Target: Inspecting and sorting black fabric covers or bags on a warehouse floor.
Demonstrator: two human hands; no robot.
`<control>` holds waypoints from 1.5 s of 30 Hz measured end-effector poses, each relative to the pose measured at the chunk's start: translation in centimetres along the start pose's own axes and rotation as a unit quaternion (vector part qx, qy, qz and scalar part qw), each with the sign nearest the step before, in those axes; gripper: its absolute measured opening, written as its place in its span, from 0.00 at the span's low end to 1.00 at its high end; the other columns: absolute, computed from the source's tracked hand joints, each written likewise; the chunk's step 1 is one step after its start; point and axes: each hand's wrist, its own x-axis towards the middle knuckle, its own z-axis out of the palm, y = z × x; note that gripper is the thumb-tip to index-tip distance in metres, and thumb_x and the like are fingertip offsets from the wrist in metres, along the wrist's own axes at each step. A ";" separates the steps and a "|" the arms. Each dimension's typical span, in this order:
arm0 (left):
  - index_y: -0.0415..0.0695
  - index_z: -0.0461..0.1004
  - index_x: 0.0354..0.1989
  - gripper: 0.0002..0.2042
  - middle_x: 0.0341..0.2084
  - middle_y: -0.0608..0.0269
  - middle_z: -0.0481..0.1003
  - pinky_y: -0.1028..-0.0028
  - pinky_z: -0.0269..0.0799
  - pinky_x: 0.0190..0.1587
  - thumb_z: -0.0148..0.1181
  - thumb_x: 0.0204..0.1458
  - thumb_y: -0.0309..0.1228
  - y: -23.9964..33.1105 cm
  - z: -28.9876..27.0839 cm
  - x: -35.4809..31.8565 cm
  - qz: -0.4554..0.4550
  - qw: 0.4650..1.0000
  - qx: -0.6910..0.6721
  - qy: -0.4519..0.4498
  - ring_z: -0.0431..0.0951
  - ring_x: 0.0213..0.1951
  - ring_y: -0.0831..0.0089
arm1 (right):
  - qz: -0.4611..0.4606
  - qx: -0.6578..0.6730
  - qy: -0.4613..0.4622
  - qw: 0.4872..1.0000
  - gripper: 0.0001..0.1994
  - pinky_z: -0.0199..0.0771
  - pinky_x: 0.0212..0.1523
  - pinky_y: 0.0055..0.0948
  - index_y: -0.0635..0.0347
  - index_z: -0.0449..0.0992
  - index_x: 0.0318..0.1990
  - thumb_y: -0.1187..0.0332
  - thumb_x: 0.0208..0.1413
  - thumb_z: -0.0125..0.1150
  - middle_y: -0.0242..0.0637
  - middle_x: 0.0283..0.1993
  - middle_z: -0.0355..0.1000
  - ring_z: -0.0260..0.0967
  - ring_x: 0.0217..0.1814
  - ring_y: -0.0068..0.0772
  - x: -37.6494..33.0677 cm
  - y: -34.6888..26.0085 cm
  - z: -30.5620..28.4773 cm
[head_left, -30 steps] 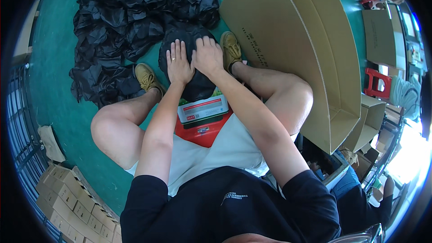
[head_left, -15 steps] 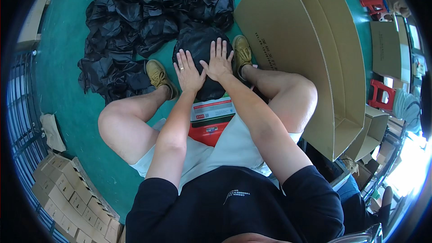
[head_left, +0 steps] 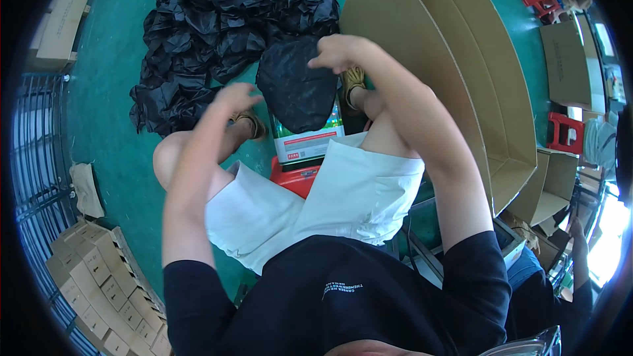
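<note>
A flattened black cloth bundle (head_left: 297,86), wrinkled and rounded, rests on a white box with a printed colourful label (head_left: 308,147) between my knees. Left of the bundle my left hand (head_left: 237,97) hangs raised, its fingers apart and slightly blurred, with nothing seen in them. My right hand (head_left: 339,51) hovers at the bundle's upper right edge, thumb stretched out and fingers bent; nothing shows in it. Beyond lies a big heap of crumpled black cloth (head_left: 211,33). Under the white box a red plastic object (head_left: 293,177) shows in part.
A tall open cardboard carton (head_left: 409,46) stands close on my right. Stacked small cartons (head_left: 99,277) sit at the lower left, near a metal rack (head_left: 39,145). Red stools (head_left: 566,133) and another person's arm (head_left: 580,257) are at the far right. The floor (head_left: 119,125) is green.
Both hands have lifted off the bundle and moved apart, left hand leftward, right hand up and right. My knees have drawn inward, and more of the white box shows.
</note>
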 end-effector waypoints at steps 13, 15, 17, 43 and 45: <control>0.37 0.78 0.49 0.23 0.49 0.54 0.77 0.69 0.67 0.56 0.63 0.55 0.45 -12.1 -3.6 -12.8 -0.244 0.827 -0.473 -0.180 0.76 0.49 0.68 | 0.033 0.162 -0.017 0.986 0.24 0.78 0.35 0.34 0.63 0.72 0.55 0.51 0.64 0.52 0.44 0.34 0.80 0.78 0.34 0.36 -1.7 4.8 -0.4; 0.34 0.75 0.53 0.29 0.51 0.51 0.76 0.68 0.67 0.57 0.62 0.54 0.49 -12.0 -3.6 -12.7 -0.284 0.881 -0.371 -0.076 0.76 0.49 0.66 | 0.010 0.145 0.010 0.989 0.23 0.77 0.35 0.33 0.62 0.73 0.55 0.51 0.64 0.52 0.44 0.35 0.80 0.78 0.35 0.35 -1.5 4.4 -0.7; 0.33 0.73 0.54 0.31 0.52 0.51 0.75 0.67 0.67 0.57 0.61 0.54 0.50 -12.9 -3.0 -12.7 -0.304 0.863 -0.397 -0.062 0.76 0.50 0.65 | 0.002 0.098 0.012 0.995 0.22 0.77 0.37 0.32 0.61 0.73 0.55 0.52 0.63 0.53 0.43 0.34 0.79 0.78 0.35 0.34 -0.8 4.4 -0.9; 0.35 0.74 0.54 0.33 0.51 0.51 0.76 0.65 0.66 0.58 0.60 0.54 0.56 -11.6 -3.3 -13.6 -0.363 0.757 -0.513 -0.179 0.77 0.49 0.61 | -0.034 0.159 0.080 0.983 0.24 0.75 0.41 0.28 0.62 0.72 0.58 0.54 0.61 0.58 0.36 0.36 0.76 0.74 0.34 0.27 -0.2 6.3 -1.9; 0.35 0.73 0.55 0.34 0.52 0.51 0.76 0.65 0.67 0.58 0.59 0.54 0.56 -11.0 -3.6 -13.8 -0.341 0.778 -0.495 -0.185 0.77 0.49 0.62 | -0.033 0.159 0.078 0.984 0.25 0.75 0.41 0.28 0.62 0.72 0.58 0.53 0.61 0.58 0.36 0.36 0.76 0.73 0.34 0.27 -0.2 6.2 -2.0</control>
